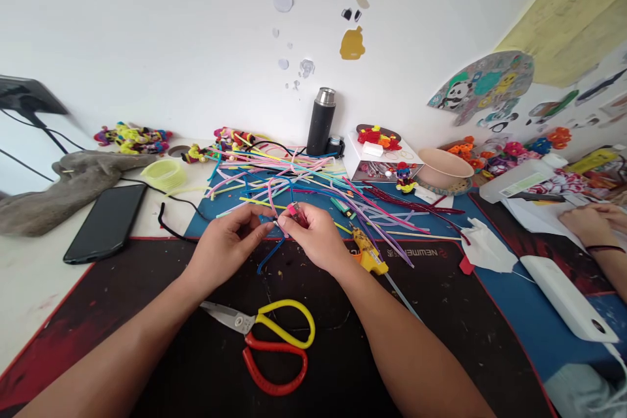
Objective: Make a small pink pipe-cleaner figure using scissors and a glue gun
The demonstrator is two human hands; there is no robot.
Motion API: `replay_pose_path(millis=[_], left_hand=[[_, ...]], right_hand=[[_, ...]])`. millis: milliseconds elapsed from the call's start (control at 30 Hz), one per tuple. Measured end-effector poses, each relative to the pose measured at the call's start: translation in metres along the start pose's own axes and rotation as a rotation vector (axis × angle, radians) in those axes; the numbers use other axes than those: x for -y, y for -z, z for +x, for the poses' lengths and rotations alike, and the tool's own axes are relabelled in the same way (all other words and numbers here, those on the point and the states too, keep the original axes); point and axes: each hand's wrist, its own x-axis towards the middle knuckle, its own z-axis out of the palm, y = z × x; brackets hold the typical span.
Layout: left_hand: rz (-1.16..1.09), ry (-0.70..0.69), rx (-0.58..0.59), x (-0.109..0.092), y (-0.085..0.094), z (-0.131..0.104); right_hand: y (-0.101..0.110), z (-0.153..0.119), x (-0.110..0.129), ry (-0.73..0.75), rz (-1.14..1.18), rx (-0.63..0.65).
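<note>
Over the dark mat, my left hand and my right hand meet with fingertips almost touching. Both are closed in a pinch on a small piece made of pipe cleaners. A blue pipe cleaner hangs below the fingers, bent at its end, and blue and pink strands rise above them. A pinkish-red part shows at my right fingertips; its exact form is partly hidden. Nearer to me lie scissors with one yellow and one red handle, touched by neither hand.
Loose pipe cleaners spread behind my hands. A yellow glue gun lies beside my right forearm. A black phone is at left, a black thermos at the wall. At right are a white device and another person's hands.
</note>
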Motion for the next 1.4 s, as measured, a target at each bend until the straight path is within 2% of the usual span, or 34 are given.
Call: replay_pose_path(millis=[733,1033,1400], left_hand=[[0.008,0.013,-0.01,0.0063,0.0,0.0013],[0.005,-0.05,-0.02,0.0056,0.0003,-0.0003],[0.024,-0.045,-0.023,0.0065,0.0005,-0.0005]], right_hand=[[-0.0018,-0.0024,0.0029,0.008,-0.004,0.005],[-0.0019,-0.0042,0.0072,0.011,-0.014,0.007],[-0.003,-0.0051,0.0086,0.014,-0.012,0.004]])
